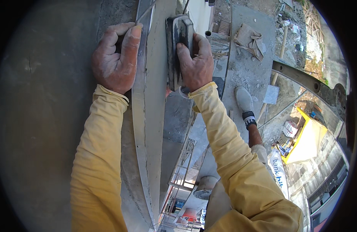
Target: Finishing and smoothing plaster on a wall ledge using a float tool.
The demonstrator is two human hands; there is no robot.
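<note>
My left hand (116,62), dusty with pale powder, is closed, thumb and fingertips pinching the left edge of a long metal strip (140,83). The strip runs lengthwise along a narrow grey plastered ledge (155,96). In my right hand (198,63) is a dark, worn plastering float (180,33), its long side upright in the picture. The thumb lies on the float's back and the fingers wrap its right side. The float's working face is turned toward the ledge, at the ledge's right edge; whether it touches is hard to see.
A grey wall (43,96) fills the left. To the right, a dusty scaffold plank (242,69) carries a crumpled brown sack (250,40) and my shoed foot (244,99). A metal scaffold bar (302,77) crosses beyond. Far below are a yellow-edged canopy (308,137) and a red bucket (190,215).
</note>
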